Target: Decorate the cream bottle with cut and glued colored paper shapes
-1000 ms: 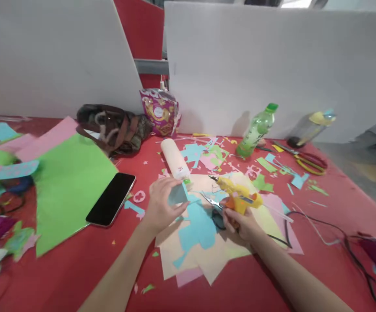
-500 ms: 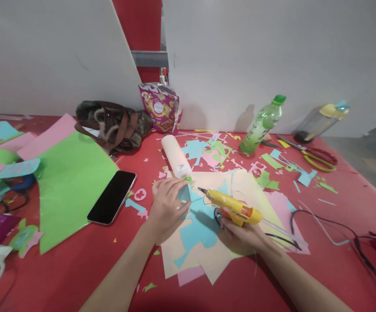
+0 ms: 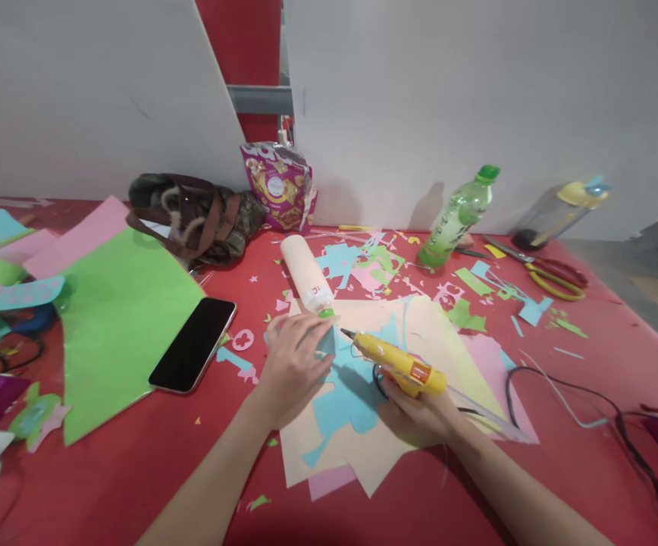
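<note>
My right hand [image 3: 417,402] is closed around the handle of a yellow glue gun [image 3: 400,360], its dark nozzle pointing left. A clear glue stick [image 3: 488,417] sticks out of the gun's back. My left hand [image 3: 296,364] pinches a small light-blue paper piece [image 3: 327,341], partly hidden behind its fingers, just left of the nozzle. A white bottle with a green tip [image 3: 306,273] lies just beyond that hand. Underneath are cream paper sheets [image 3: 306,455] with blue paper scraps [image 3: 346,409] on top.
A black-screened phone [image 3: 192,345] and green sheet [image 3: 118,326] lie left. Behind are a camouflage bag [image 3: 192,220], snack bag [image 3: 280,186] and green drink bottle [image 3: 459,216]. Scissors [image 3: 556,277], a clear bottle [image 3: 559,216] and a black cord [image 3: 584,394] are at right.
The glue gun in my right hand has moved slightly left, its nozzle closer to the blue paper piece. My left hand keeps its pinch. The whole view has shifted a little.
</note>
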`<state>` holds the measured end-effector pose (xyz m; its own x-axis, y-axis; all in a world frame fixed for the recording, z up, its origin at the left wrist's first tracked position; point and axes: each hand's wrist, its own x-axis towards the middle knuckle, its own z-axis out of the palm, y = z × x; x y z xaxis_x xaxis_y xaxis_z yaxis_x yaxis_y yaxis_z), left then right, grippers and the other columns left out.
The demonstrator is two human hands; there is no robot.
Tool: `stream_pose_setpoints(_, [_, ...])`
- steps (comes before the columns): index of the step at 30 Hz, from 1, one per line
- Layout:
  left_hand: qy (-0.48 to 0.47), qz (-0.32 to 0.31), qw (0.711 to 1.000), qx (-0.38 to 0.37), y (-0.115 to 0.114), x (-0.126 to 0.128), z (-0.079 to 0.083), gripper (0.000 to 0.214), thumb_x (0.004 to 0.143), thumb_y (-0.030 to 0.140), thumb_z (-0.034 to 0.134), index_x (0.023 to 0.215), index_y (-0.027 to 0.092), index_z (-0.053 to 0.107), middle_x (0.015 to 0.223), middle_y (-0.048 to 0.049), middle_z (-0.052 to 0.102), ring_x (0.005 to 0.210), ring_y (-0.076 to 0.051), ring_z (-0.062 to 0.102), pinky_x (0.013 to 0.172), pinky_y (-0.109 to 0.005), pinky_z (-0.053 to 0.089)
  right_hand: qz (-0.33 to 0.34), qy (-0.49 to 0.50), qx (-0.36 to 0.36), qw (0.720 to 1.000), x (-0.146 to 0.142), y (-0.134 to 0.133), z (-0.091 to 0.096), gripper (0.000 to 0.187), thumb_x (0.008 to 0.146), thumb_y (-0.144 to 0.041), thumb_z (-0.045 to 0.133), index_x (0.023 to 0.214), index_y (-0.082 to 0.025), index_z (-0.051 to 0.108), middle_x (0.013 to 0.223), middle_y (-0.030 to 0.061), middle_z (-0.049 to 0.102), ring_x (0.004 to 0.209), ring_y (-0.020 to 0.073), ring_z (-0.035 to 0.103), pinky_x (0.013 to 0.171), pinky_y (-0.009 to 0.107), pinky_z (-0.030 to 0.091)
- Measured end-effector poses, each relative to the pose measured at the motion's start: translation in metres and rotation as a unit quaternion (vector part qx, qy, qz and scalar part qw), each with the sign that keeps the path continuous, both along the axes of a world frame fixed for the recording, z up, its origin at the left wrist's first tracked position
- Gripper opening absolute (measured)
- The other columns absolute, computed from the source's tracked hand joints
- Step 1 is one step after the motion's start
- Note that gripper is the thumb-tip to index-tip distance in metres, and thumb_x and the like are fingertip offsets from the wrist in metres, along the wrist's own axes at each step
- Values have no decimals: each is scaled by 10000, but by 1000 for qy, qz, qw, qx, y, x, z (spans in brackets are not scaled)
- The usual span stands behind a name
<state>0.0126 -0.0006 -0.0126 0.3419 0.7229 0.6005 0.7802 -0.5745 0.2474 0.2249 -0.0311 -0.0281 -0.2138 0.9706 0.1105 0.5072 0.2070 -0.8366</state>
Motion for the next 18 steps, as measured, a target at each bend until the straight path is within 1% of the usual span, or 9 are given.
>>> stream_pose_setpoints(3, [3,1,1000,9,-1,0,0,302,746,206,543,1039,145,511,939,-88,593,906,-193,520,866,-387,297,-17,-17,7,1000,-1,0,-2,177,722,-339,505,812,-225,607,722,54,634,695,201,601,662,326,516])
stream_pose_setpoints(8, [2,-3,1000,4,-2,1,0,317,747,202,535,1058,151,501,953,-83,598,899,-187,529,882,-391,281,-2,-11,-29,1000,-1,-1,4,216,747,-365,469,774,-196,602,678,62,614,650,193,597,598,308,520])
stream_pose_setpoints(13, [1,0,1000,0,-3,3,2,287,756,193,517,1040,159,505,955,-72,609,887,-183,541,882,-391,279,-9,-22,-22,999,-2,0,7,160,732,-346,493,712,-210,573,640,40,613,622,173,587,584,286,513])
stream_pose_setpoints(15, [8,0,1000,-1,-3,3,3,300,758,189,506,1056,160,491,961,-74,611,891,-188,544,880,-392,282,-6,-27,-21,999,-2,0,6,131,716,-334,510,687,-217,559,640,34,613,609,168,583,581,285,509])
stream_pose_setpoints(18, [20,1,1000,8,-4,3,3,347,754,179,498,1097,151,453,974,-90,611,895,-196,546,878,-400,284,-2,-23,-29,999,-2,0,4,141,732,-335,494,667,-222,548,578,21,575,559,159,557,538,277,494])
